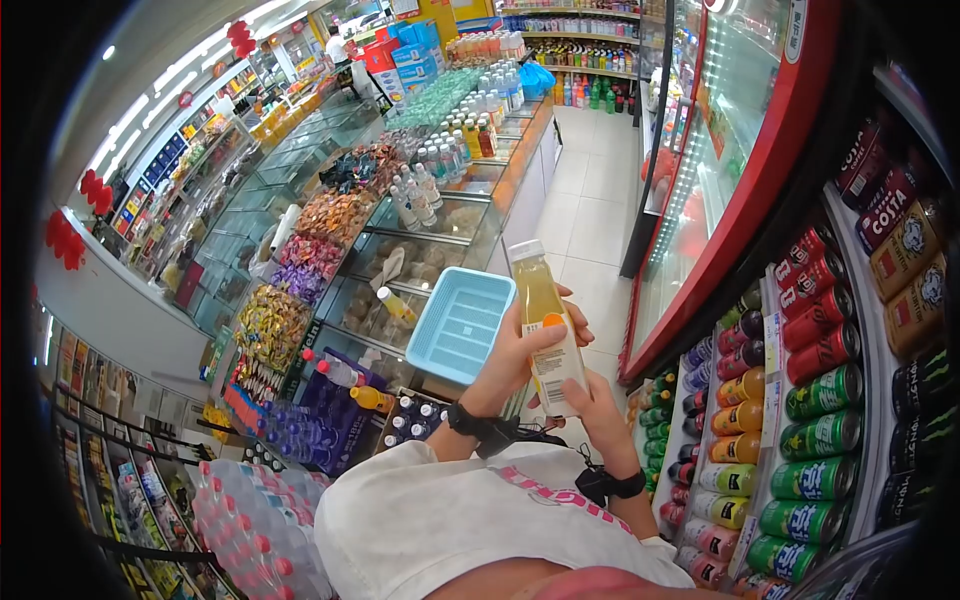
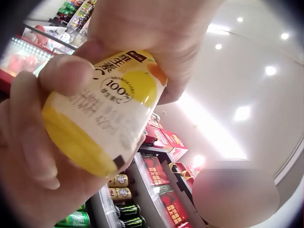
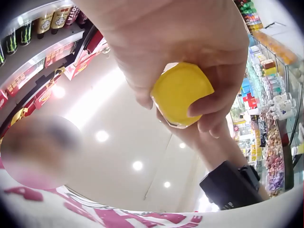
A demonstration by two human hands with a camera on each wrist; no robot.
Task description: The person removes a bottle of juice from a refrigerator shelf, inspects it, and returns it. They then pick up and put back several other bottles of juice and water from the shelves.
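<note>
A bottle of yellow juice [image 1: 537, 285] with a white cap is held up in front of the chest, tilted, cap end away from the body. My left hand [image 1: 522, 352] grips it round the middle, thumb across the label. Lower down, my right hand [image 1: 598, 408] holds the bottle near its base. The left wrist view shows the white and yellow label [image 2: 116, 97] marked 100%, with fingers of the right hand [image 2: 28, 137] curled on its far side. In the right wrist view the bottle's yellow base [image 3: 182, 92] faces the camera, with right-hand fingers around it.
Just beyond the left hand, a light blue basket [image 1: 462, 325] sits on the glass counter. Beside it is a small yellow bottle [image 1: 397, 305]. Candy piles [image 1: 300, 260] lie farther left. Shelves of drink cans [image 1: 820, 390] and a red-framed fridge [image 1: 735, 170] line the right.
</note>
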